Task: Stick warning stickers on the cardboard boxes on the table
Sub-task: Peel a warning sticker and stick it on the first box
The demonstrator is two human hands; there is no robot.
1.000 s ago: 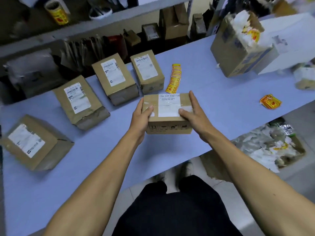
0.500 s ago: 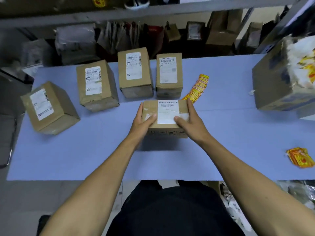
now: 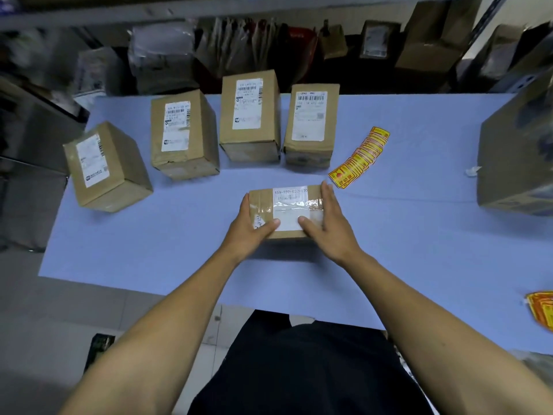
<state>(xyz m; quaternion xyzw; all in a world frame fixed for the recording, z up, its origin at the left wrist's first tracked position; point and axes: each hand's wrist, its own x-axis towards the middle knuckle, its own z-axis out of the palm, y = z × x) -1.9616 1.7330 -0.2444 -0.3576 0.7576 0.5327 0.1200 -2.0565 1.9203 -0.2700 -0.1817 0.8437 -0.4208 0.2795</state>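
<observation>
A small taped cardboard box with a white label sits on the blue table in front of me. My left hand grips its left side and my right hand grips its right side, thumbs on top. Behind it stand several labelled cardboard boxes: one at the far left, one left of centre, one in the middle and one on the right. A fanned strip of yellow-red warning stickers lies just right of the held box.
A large open carton stands at the table's right end. More yellow stickers lie at the right near edge. Shelves with parcels and bags run behind the table. The table's near edge is close to my body.
The view has swung left and down, so the row of boxes now sits centred. The held box has moved slightly away from me; both hands stay on it.
</observation>
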